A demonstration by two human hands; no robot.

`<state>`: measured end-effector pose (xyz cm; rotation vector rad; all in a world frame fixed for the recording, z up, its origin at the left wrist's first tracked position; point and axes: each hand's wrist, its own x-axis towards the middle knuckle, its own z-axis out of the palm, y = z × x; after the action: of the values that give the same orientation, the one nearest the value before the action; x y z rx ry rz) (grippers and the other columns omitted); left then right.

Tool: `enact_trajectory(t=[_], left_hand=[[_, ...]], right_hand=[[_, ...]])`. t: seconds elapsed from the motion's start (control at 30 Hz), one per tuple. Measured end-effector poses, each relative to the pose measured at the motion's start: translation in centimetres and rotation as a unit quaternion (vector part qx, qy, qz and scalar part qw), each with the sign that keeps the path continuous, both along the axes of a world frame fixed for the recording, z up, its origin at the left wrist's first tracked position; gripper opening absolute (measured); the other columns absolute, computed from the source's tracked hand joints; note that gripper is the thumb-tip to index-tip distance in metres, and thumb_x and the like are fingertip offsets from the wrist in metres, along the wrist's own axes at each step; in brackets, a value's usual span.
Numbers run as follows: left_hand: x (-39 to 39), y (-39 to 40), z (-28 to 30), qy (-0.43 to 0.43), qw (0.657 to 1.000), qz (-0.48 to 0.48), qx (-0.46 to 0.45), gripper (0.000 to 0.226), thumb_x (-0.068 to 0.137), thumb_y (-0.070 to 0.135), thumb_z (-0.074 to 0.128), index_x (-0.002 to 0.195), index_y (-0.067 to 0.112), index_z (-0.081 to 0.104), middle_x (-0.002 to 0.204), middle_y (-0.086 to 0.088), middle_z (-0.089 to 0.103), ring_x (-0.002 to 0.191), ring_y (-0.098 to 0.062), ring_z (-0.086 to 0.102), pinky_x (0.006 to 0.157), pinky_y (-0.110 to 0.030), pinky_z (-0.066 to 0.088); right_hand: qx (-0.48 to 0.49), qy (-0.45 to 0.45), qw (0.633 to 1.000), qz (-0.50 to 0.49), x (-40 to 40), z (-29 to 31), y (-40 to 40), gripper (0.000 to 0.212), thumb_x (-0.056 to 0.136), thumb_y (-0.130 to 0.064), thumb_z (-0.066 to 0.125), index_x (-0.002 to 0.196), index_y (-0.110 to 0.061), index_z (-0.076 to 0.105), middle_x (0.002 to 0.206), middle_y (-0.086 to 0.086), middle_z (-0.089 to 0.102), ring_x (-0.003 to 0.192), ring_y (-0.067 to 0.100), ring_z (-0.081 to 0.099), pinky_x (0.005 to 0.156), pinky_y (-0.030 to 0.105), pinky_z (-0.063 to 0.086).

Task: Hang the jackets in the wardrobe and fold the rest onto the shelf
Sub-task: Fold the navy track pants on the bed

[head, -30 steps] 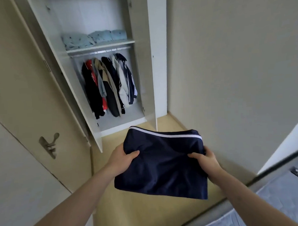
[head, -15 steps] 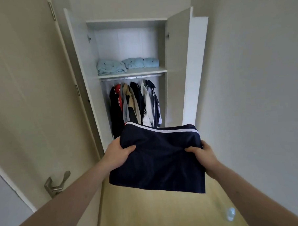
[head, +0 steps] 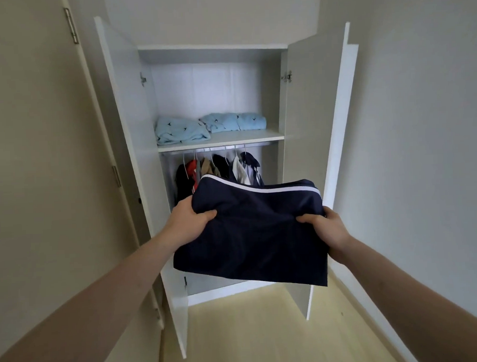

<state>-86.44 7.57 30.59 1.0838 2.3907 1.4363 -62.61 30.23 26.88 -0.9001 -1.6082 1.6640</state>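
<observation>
Your left hand (head: pixel 188 222) and right hand (head: pixel 328 227) grip the folded navy garment (head: pixel 250 235). At 12 o'clock, the open wardrobe (head: pixel 305 109) holds blue folded clothes (head: pixel 207 126) on its shelf (head: pixel 222 141), with hung jackets (head: pixel 217 168) beneath.

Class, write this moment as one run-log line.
left hand: grips folded navy garment | right hand: grips same | shelf: two light-blue folded piles | rail: jackets hung | doors open
</observation>
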Motion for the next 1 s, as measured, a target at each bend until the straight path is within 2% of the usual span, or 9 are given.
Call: enact_trajectory(t=[0.2,0.33,0.43,0.53,0.6,0.67,0.77,0.93,1.0], left_hand=[[-7.5,5.8,1.9,0.008,1.000,-0.008,0.018,0.029,0.089,0.025,0.078,0.117,0.025,0.069,0.109,0.004,0.072,0.102,-0.022,0.066,0.087,-0.032,0.048],[-12.2,10.7,2.8,0.023,0.999,-0.001,0.036,0.028,0.087,0.024,0.079,0.113,0.024,0.069,0.106,0.005,0.073,0.100,-0.020,0.067,0.084,-0.032,0.050],[-15.7,15.2,3.3,0.033,0.999,0.001,0.033,0.026,0.086,0.027,0.079,0.111,0.029,0.069,0.103,0.010,0.072,0.098,-0.018,0.066,0.076,-0.028,0.048],[-19.2,20.3,3.5,0.040,0.999,0.013,0.028,0.028,0.085,0.028,0.079,0.112,0.026,0.070,0.104,0.007,0.072,0.098,-0.019,0.066,0.076,-0.026,0.047],[-21.5,23.8,3.7,0.038,0.999,0.014,0.024,0.026,0.085,0.028,0.079,0.110,0.027,0.071,0.102,0.008,0.072,0.098,-0.018,0.066,0.074,-0.025,0.047],[-23.9,27.1,4.1,0.028,0.999,0.015,0.012,0.030,0.085,0.028,0.080,0.113,0.025,0.072,0.107,0.006,0.074,0.101,-0.020,0.067,0.085,-0.032,0.052],[-27.4,31.6,4.6,0.005,1.000,0.022,0.011,0.034,0.084,0.027,0.081,0.116,0.023,0.072,0.110,0.003,0.075,0.103,-0.021,0.069,0.096,-0.041,0.055],[-33.3,37.6,5.3,-0.028,0.999,0.026,0.021,0.024,0.085,0.028,0.081,0.107,0.028,0.073,0.106,0.003,0.075,0.098,-0.019,0.070,0.090,-0.038,0.056],[-36.1,39.8,5.8,-0.040,0.998,0.022,0.031,0.018,0.087,0.026,0.080,0.103,0.029,0.073,0.103,0.004,0.076,0.092,-0.014,0.070,0.079,-0.032,0.055]], right_hand=[[0.006,0.017,1.000,-0.005,-7.1,2.4,5.0,0.050,0.082,-0.013,0.080,0.128,-0.017,0.062,0.117,0.005,0.073,0.103,0.028,0.072,0.089,0.043,0.061],[0.017,0.027,0.999,-0.002,-11.6,3.8,9.8,0.047,0.083,-0.013,0.080,0.126,-0.017,0.062,0.115,0.004,0.073,0.101,0.026,0.072,0.076,0.034,0.058],[0.025,0.027,0.999,0.002,-15.2,4.4,14.2,0.044,0.084,-0.012,0.079,0.124,-0.016,0.062,0.115,0.004,0.072,0.101,0.026,0.071,0.075,0.034,0.058],[0.020,0.027,0.999,0.003,-18.8,4.7,19.4,0.034,0.084,-0.009,0.079,0.113,-0.018,0.064,0.113,0.006,0.072,0.099,0.026,0.071,0.076,0.036,0.059],[0.012,0.019,1.000,0.003,-21.3,4.9,22.9,0.039,0.084,-0.008,0.079,0.120,-0.012,0.065,0.115,0.011,0.073,0.102,0.031,0.072,0.088,0.046,0.060],[0.001,0.011,1.000,0.005,-23.8,5.3,26.4,0.046,0.084,-0.007,0.080,0.126,-0.007,0.065,0.117,0.014,0.073,0.105,0.035,0.072,0.096,0.050,0.059],[-0.003,0.001,1.000,0.013,-27.6,5.9,31.5,0.043,0.083,-0.007,0.081,0.123,-0.004,0.068,0.114,0.015,0.075,0.101,0.034,0.073,0.089,0.045,0.061],[-0.019,-0.019,0.999,0.041,-34.3,7.2,38.5,0.038,0.082,-0.008,0.083,0.117,-0.002,0.071,0.108,0.017,0.077,0.097,0.034,0.075,0.079,0.040,0.061],[-0.020,-0.021,0.998,0.049,-37.1,7.9,41.0,0.038,0.082,-0.010,0.084,0.117,-0.002,0.071,0.107,0.017,0.078,0.097,0.035,0.075,0.081,0.040,0.061]])
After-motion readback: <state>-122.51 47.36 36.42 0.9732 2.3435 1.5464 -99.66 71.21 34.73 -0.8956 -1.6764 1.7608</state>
